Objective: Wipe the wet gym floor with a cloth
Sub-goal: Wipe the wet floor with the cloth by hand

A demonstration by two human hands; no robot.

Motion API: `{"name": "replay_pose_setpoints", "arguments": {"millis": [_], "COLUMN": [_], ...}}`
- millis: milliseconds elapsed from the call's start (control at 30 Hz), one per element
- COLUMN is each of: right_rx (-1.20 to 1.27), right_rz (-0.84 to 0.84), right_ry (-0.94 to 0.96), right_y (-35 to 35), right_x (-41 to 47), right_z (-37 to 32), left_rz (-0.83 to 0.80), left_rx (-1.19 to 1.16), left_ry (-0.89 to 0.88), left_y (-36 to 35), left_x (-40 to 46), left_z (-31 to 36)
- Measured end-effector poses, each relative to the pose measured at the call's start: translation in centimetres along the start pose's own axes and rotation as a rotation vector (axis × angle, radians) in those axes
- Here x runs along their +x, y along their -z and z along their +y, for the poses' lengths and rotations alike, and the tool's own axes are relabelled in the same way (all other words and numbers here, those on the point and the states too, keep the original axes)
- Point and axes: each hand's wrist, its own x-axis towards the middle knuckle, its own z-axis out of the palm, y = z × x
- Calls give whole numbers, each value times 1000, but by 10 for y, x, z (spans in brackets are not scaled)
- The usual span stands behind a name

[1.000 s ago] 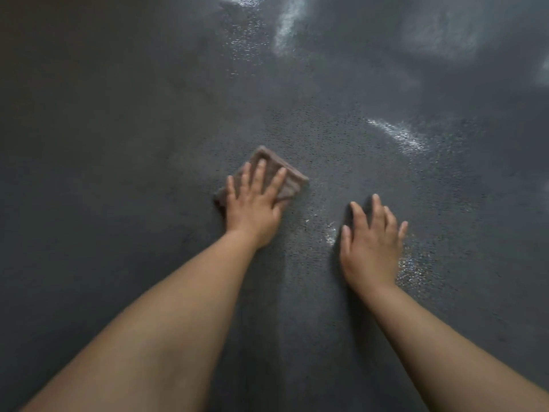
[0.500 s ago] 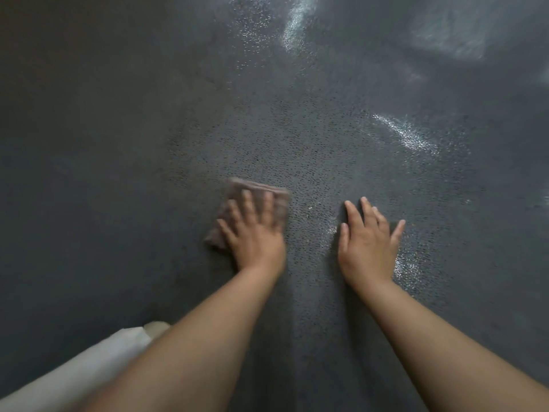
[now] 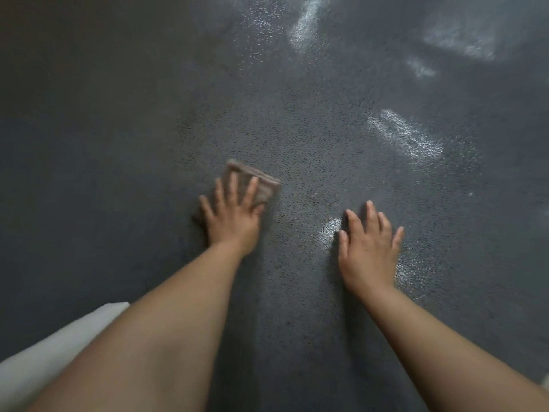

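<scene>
floor (image 3: 312, 138): dark grey, finely speckled and pebbled, matt at left | glossy wet sheen in patches far and right (bright streaks of reflected light) | cloth (image 3: 261, 185): brownish woven fabric, folded, soft matt | near-left fabric (image 3: 44, 361): pale, smooth, matt

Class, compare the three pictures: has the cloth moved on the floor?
Yes. Judged against the right hand, planted flat on the floor, the cloth under the left hand slid left and nearer, then back right.

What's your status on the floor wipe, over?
Left hand flat on cloth, pressing it to floor. Right hand flat on floor, bracing. Wet sheen ahead right. Nothing in the way.
</scene>
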Motion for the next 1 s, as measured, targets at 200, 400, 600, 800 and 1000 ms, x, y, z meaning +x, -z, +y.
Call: {"name": "replay_pose_setpoints", "arguments": {"millis": [200, 400, 600, 800, 1000], "right_rx": [-29, -22, -16, -37, -52], "right_rz": [-62, -97, -69, -59, -114], "right_ry": [-89, -113, -125, -111, -76], "right_y": [1, 0, 0, -6, -10], "right_x": [-20, -28, -28, -41, -67], "right_z": [9, 18, 19, 17, 12], "left_rz": [53, 51, -59, -62, 2], "left_rx": [-345, -208, 40, 2, -222], "left_ry": [626, 319, -445, -230, 347], "left_y": [-11, -31, -40, -24, -21], "left_x": [-19, -61, -100, -67, -43], "left_z": [-43, 32, 99, 60, -20]}}
